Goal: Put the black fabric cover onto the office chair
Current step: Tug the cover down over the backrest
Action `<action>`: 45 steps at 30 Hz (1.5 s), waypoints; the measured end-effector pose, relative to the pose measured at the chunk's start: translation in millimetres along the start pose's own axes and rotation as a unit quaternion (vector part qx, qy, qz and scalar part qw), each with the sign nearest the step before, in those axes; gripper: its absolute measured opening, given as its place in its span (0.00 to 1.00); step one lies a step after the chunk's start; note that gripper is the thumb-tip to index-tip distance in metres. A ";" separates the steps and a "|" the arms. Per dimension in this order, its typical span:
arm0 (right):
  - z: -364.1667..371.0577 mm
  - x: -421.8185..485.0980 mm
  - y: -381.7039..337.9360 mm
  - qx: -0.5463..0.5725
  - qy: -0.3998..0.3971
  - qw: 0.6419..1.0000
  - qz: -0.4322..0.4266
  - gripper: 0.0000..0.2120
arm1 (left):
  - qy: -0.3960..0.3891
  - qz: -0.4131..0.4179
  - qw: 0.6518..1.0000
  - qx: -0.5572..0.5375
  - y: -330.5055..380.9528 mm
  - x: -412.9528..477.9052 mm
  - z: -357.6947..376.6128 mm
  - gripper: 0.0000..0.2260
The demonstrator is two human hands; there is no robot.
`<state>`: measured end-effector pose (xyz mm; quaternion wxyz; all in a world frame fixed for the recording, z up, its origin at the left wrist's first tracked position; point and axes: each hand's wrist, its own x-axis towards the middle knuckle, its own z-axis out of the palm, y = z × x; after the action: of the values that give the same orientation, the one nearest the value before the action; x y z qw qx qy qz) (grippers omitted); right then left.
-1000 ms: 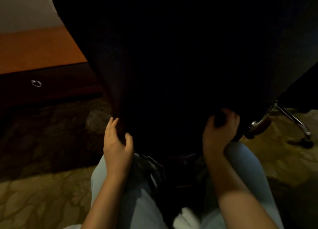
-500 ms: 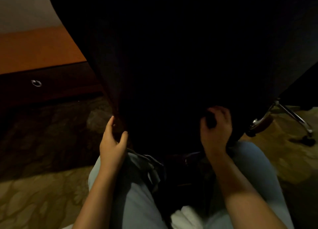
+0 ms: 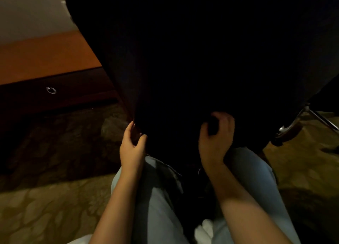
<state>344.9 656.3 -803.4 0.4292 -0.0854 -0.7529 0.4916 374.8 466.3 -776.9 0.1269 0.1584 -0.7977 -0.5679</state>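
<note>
Step in hand: The black fabric cover (image 3: pixel 201 51) hangs over the back of the office chair (image 3: pixel 284 129), and a kneeling person works its bottom hem. By the look of it, the task is in its closing stretch.
Left hand: The left hand (image 3: pixel 132 146) pinches the hem between thumb and fingers at the chair's lower left corner.
Right hand: The right hand (image 3: pixel 215 139), fingers curled, grips a bunched fold of the cover under the middle of the chair back.
Next move: It likely calls for an even downward tug from both hands, then tucking the slack beneath.
Cover as sleeve: It wraps the chair back. Only the chrome base shows, to the chair's lower right.
Drawer: A dark drawer (image 3: pixel 77 89) with a ring pull (image 3: pixel 51 90) sits closed left of the chair, its contents out of sight.
</note>
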 end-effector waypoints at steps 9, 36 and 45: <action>-0.1 -5.3 27.6 -0.072 -0.156 0.965 -0.198 0.11 | 0.007 0.031 0.998 0.045 -11.1 2.7 -3.9 0.24; 17.5 -24.9 10.6 -0.093 -0.197 0.935 -0.279 0.11 | 0.006 0.054 0.999 0.007 -9.9 -8.1 1.6 0.16; -28.5 28.1 8.5 -0.050 0.017 0.996 -0.069 0.13 | -0.003 0.055 0.998 0.011 -11.2 -10.1 0.0 0.17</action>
<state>345.8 695.0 -790.3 0.4701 -0.0626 -0.7731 0.4213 385.3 466.9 -787.7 0.1543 0.1140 -0.8117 -0.5517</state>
